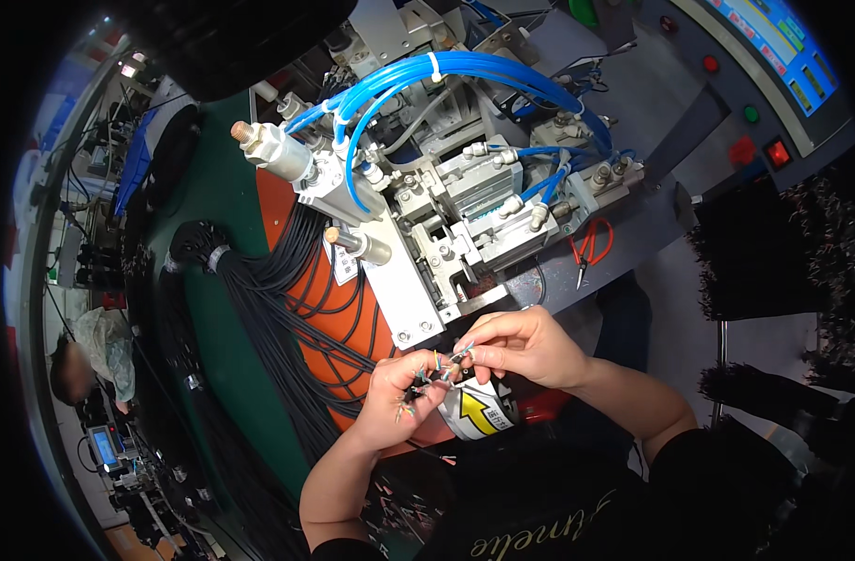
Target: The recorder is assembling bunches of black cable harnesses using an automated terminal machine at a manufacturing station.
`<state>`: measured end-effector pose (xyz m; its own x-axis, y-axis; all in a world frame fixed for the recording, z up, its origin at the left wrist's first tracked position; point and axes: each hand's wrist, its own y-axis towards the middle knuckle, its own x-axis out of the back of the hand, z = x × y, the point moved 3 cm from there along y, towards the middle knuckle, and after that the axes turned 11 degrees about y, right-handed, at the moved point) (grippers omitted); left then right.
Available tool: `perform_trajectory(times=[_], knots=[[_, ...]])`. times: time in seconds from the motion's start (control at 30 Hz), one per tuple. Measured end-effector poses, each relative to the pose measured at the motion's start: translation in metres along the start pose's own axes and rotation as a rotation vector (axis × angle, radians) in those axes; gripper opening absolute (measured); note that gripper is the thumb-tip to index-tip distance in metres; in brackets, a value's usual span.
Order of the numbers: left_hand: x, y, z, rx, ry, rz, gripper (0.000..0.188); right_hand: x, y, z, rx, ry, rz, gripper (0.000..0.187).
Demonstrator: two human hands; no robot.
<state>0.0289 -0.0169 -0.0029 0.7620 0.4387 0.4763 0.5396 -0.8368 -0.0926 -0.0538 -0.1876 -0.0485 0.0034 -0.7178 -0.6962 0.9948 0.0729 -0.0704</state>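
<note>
My left hand [395,404] is closed around several cable ends, whose thin coloured wires [423,378] fan out between the fingers. Close against it, my right hand [538,352] pinches fine coloured wires at the fingertips. Both hands meet just in front of a metal press-like machine [446,238] with pneumatic cylinders and curved blue air hoses [446,64]. Under the hands sits a white rounded part [453,421] bearing a yellow arrow. Which single wires each finger grips is too small to tell.
Bundled black cables [259,299] lie on the orange and green worktop left of the machine. Red-handled scissors [591,248] rest to its right. A control panel with a screen [792,56] stands at upper right, and dark cable bunches [754,243] hang at right. Another person [95,360] is at far left.
</note>
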Motion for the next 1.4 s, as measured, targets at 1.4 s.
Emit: perform_trajectory(times=[1.4], knots=[[-0.018, -0.009, -0.015, -0.294, 0.854, -0.163, 0.06, -0.014, -0.003, 0.016, 0.505, -1.301, -0.018, 0.011]])
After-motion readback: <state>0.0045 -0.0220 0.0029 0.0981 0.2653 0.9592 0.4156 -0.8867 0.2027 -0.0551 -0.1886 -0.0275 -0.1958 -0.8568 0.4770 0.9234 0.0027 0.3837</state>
